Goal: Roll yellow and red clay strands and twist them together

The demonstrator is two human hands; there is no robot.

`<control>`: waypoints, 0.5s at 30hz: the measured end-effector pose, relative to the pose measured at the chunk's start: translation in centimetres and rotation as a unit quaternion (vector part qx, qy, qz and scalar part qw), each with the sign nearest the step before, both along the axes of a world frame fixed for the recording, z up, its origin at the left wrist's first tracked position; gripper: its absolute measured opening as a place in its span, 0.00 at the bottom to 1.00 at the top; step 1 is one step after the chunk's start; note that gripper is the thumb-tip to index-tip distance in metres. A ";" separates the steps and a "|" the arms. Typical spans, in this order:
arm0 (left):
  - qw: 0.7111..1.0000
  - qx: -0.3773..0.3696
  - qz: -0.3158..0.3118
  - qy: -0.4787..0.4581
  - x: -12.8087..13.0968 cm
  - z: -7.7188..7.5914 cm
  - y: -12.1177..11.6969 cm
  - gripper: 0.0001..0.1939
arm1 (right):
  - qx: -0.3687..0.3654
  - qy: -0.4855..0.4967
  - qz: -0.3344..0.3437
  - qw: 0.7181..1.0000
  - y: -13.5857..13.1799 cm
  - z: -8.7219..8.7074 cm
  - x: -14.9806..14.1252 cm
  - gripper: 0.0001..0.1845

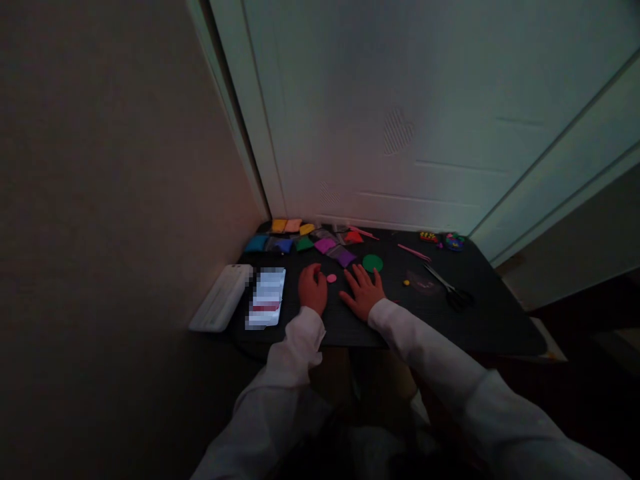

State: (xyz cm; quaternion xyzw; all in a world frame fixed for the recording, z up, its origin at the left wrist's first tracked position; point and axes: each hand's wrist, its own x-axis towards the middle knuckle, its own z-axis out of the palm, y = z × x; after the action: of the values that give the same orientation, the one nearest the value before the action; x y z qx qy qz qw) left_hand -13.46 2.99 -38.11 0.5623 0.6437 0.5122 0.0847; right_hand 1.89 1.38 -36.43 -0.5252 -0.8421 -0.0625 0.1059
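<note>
1. Far left: a white box (pixel 220 298) is set at the edge of the dark table (pixel 350 333); a phone (pixel 269 298) is placed just right of it, screen lit, detail blurred.
2. Back left: small packets are laid out in a loose cluster, with teal (pixel 257 243), blue (pixel 284 245) and green (pixel 304 245) ones seen among others. Contents are not readable; soft clay is suspected.
3. Left hand (pixel 313 290): fingers are curled inward, thumb side toward the middle. Whether anything is gripped cannot be told; the inside of the curl is hidden.
4. Pink disc (pixel 331 278): laid flat on the table between the hands, near the left fingers. Judged light, soft, slightly tacky, easily dented. Best lifted by the rim, with a fingernail slid under; the face should not be pinched.
5. Right hand (pixel 365 292): held palm down, fingers spread wide. Nothing is seen gripped; the area under the palm is hidden.
6. Green disc (pixel 373 263): laid flat just beyond the right fingertips; contact cannot be confirmed. Wider than the pink one, so more sag is expected; support from below is advised, as stretching or tearing is likely if one edge is pulled.
7. Right side: a yellow ball (pixel 406 283), probably squashable, is placed beside a clear plastic sheet (pixel 424 283). Scissors (pixel 450 287) are left farther right, well apart from both hands.
</note>
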 end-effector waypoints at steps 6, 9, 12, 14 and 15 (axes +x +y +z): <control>1.000 0.004 -0.002 -0.002 0.0 0.2 -0.2 0.12 | -0.005 -0.004 -0.007 1.000 0.2 0.4 -0.2 0.32; 1.000 0.003 -0.004 -0.003 0.1 0.1 -0.1 0.12 | -0.009 -0.012 0.002 1.000 -1.6 0.4 0.4 0.33; 1.000 0.001 -0.009 -0.009 0.1 0.0 0.0 0.12 | -0.012 -0.011 -0.003 1.000 -2.2 0.2 0.6 0.33; 1.000 0.000 -0.010 -0.012 0.1 0.0 0.0 0.12 | -0.013 -0.006 -0.010 1.000 -1.5 0.1 0.3 0.33; 1.000 0.001 -0.009 -0.012 0.0 -0.1 0.0 0.12 | -0.014 -0.003 -0.013 1.000 -0.9 0.1 0.1 0.33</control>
State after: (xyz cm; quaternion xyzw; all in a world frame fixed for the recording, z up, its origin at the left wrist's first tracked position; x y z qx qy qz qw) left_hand -13.42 3.02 -38.17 0.5617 0.6372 0.5187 0.0968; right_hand 1.99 0.52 -36.38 -0.5377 -0.8361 -0.0541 0.0949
